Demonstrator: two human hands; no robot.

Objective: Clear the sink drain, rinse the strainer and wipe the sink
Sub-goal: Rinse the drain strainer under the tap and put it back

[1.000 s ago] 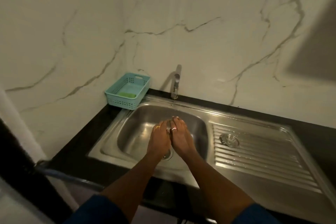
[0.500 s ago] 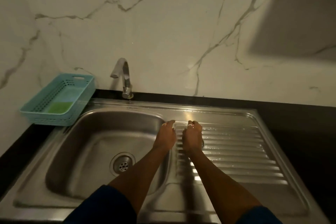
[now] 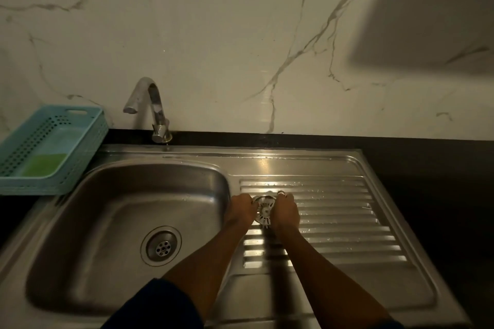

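Note:
The round metal strainer (image 3: pixel 264 208) is held tilted over the ribbed drainboard (image 3: pixel 334 211), just right of the basin. My left hand (image 3: pixel 240 209) grips its left side and my right hand (image 3: pixel 284 211) grips its right side, so most of its rim is hidden. The steel sink basin (image 3: pixel 128 211) lies to the left with its open drain (image 3: pixel 161 245) near the front. The curved faucet (image 3: pixel 149 104) stands at the back, and no water is running.
A teal perforated basket (image 3: pixel 50 152) with a green pad inside sits on the black counter at the left. A marble wall rises behind the sink. Black counter (image 3: pixel 427 168) runs along the right of the drainboard.
Both hands left the basin's drain, moved right onto the drainboard and now hold the strainer up between them. The view has swung right and downward.

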